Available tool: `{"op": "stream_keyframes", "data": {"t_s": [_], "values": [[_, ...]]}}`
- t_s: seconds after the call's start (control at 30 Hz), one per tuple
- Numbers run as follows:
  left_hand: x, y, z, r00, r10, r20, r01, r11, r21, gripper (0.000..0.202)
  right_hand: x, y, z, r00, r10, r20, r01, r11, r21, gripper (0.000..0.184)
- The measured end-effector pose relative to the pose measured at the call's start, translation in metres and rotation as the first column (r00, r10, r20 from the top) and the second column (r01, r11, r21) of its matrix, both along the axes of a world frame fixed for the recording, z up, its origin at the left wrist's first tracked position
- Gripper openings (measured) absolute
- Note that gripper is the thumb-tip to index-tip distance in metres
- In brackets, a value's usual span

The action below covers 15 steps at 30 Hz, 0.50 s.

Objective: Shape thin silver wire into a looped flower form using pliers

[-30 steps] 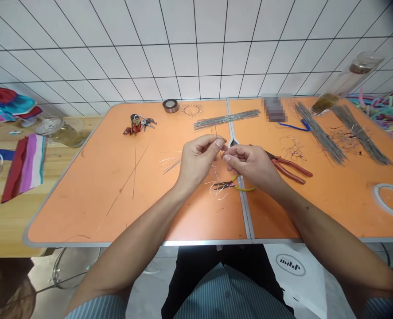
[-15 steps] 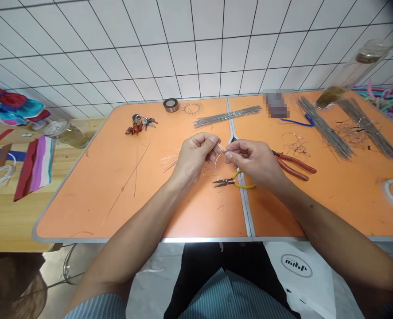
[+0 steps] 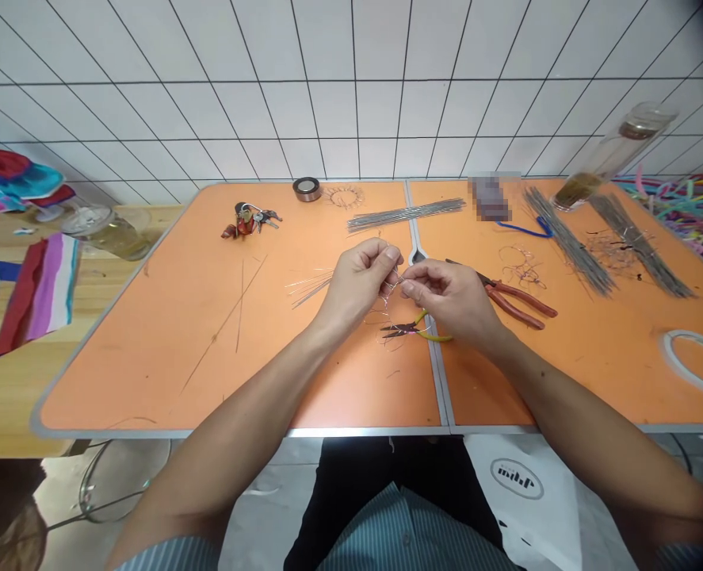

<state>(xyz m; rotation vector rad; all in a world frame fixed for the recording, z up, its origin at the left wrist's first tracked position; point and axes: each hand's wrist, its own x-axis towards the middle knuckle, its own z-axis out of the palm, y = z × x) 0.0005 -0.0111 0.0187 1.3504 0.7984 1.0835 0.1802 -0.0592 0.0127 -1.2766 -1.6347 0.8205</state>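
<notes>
Probably bending or twisting thin wire (image 3: 389, 295) by fingertip, mid-step. Calls for a firm left pinch next, as anchor, with small turns from the right; go easy on pull, likely to kink or slip.

Left to right from the grip. Well out to the left: crossed loose wires (image 3: 226, 321) on the orange table (image 3: 166, 277). Just left of the grip: fan of straight wires (image 3: 309, 287), with near ends hidden behind the left hand (image 3: 360, 277). In the left: pinching wire between thumb and forefinger. Located between both sets of fingertips, with loops hanging below: silvery, pinkish in places, hair-fine, irregularly curved, not round. Too fine to tell whether twisted together or just crossed, or whether touching the yellow-handled pliers (image 3: 414, 326) just below. In the right hand (image 3: 446, 289): also pinching wire, thumb on forefinger, close to the left fingertips. Right of the grip: red-handled pliers (image 3: 514, 300), then, farther off, a bundle of straight wires (image 3: 571, 242).
</notes>
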Motion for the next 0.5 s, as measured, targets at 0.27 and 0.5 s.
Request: {"op": "stream_keyframes", "data": {"t_s": [0.27, 0.5], "values": [[0.0015, -0.0011, -0.0035, 0.992, -0.077, -0.095, 0.083, 0.994, 0.071, 0.029, -0.0013, 0.0035, 0.0073, 0.982, 0.069, -0.174, -0.110, 0.965, -0.238, 0.019], [-0.0015, 0.0013, -0.0012, 0.992, -0.099, -0.076, 0.084, 0.978, -0.190, 0.036, 0.0018, 0.0034, 0.0077, 0.967, -0.101, -0.232, 0.058, 0.981, -0.184, 0.021]]}}
